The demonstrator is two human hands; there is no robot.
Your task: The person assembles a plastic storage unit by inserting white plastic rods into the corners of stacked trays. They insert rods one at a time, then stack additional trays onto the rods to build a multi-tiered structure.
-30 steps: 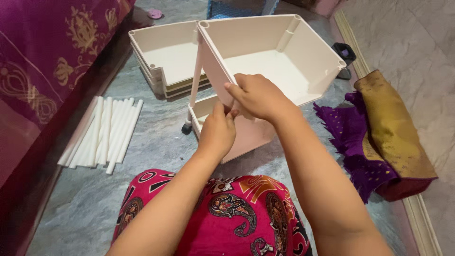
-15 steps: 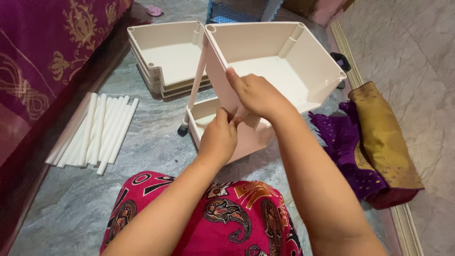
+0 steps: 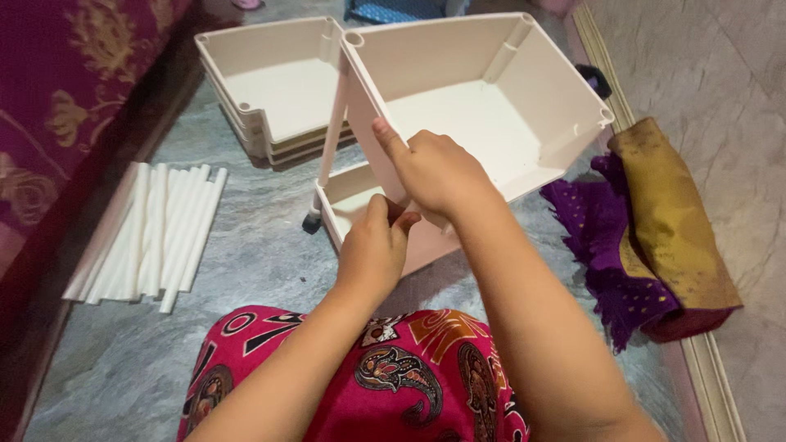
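A white plastic tray (image 3: pixel 524 74) is raised on a white tube (image 3: pixel 334 135) over a lower white tray (image 3: pixel 348 196) that has a black caster wheel (image 3: pixel 311 222). My right hand (image 3: pixel 434 168) grips the near wall of the raised tray, thumb along its rim. Just below it, my left hand (image 3: pixel 377 250) has its fingers closed at the near corner between the two trays; what it pinches is hidden.
Several more white trays (image 3: pixel 270 82) are stacked at the back left. Several loose white tubes (image 3: pixel 155 233) lie on the grey stone floor at left, beside a maroon patterned bedspread (image 3: pixel 65 106). Purple and ochre cloth (image 3: pixel 655 229) lies at right. My pink patterned lap (image 3: pixel 368 385) is below.
The camera has dropped closer. My right hand has shifted its grip along the raised tray's near wall; my left hand stays at the near corner beneath it.
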